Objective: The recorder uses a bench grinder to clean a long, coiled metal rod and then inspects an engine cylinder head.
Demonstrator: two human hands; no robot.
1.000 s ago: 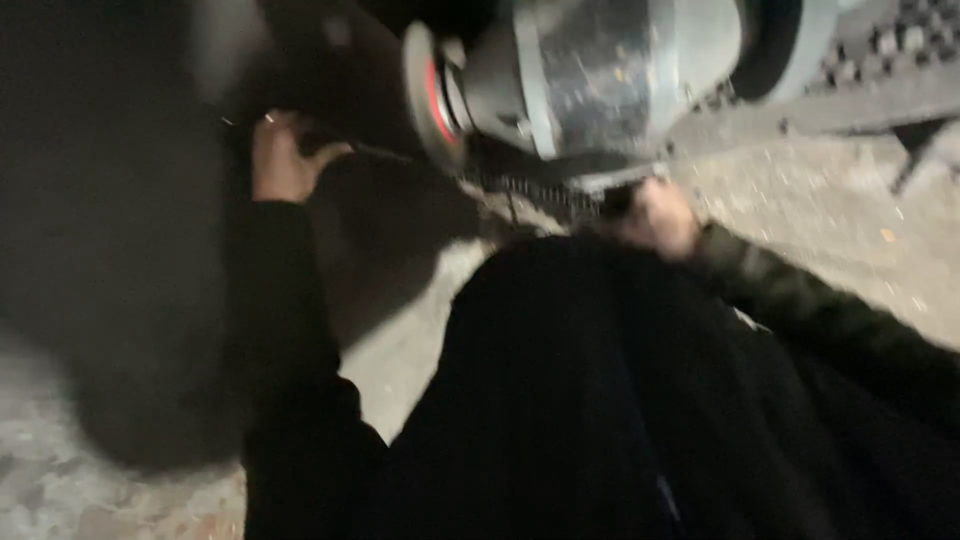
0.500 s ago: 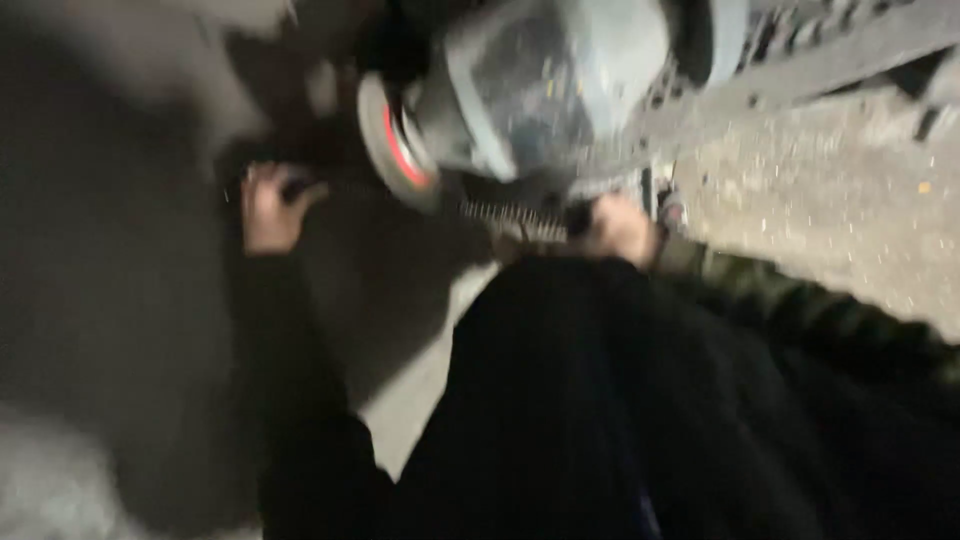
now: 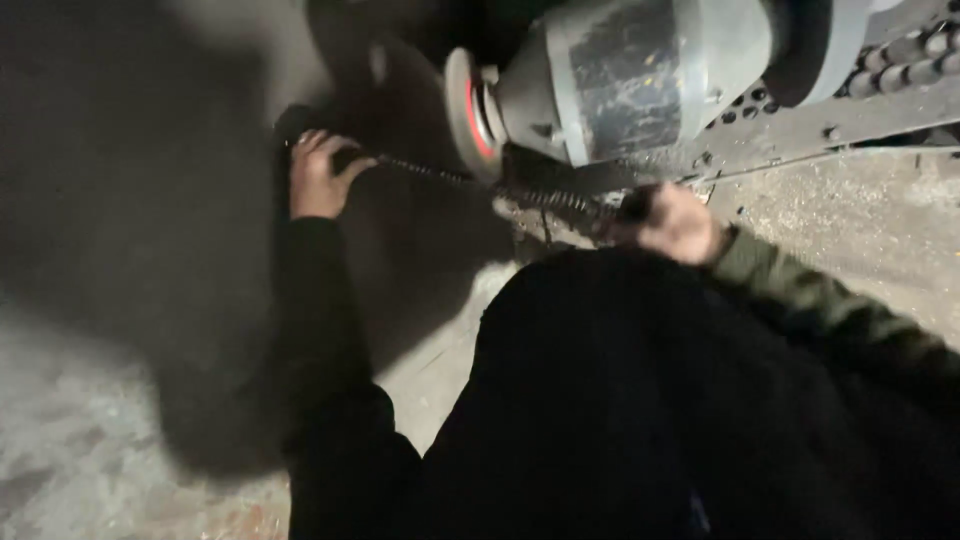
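Head camera, looking down over a person's dark-clothed body in dim light. The left hand [image 3: 318,178] reaches forward at the end of a straight arm in a black sleeve, palm down, fingers curled around one end of a long, thin, dark ribbed metal rod [image 3: 480,185]. The right hand [image 3: 675,222] sits closer to the body, its arm bent and clad in an olive-green sleeve [image 3: 800,290]; its fingers are clenched around the rod's other end. The rod runs nearly level between the two hands, tilting slightly down toward the right one.

Just above the rod's middle stands a grey round grinding wheel with a red centre [image 3: 470,115], mounted on the side of a bulky grey metal motor housing [image 3: 640,80]. The rod passes right at the wheel's lower edge; whether they touch cannot be told. Behind the motor lies a grey perforated metal frame [image 3: 820,120]. Below is a rough, dusty concrete floor [image 3: 90,420], partly in deep shadow.
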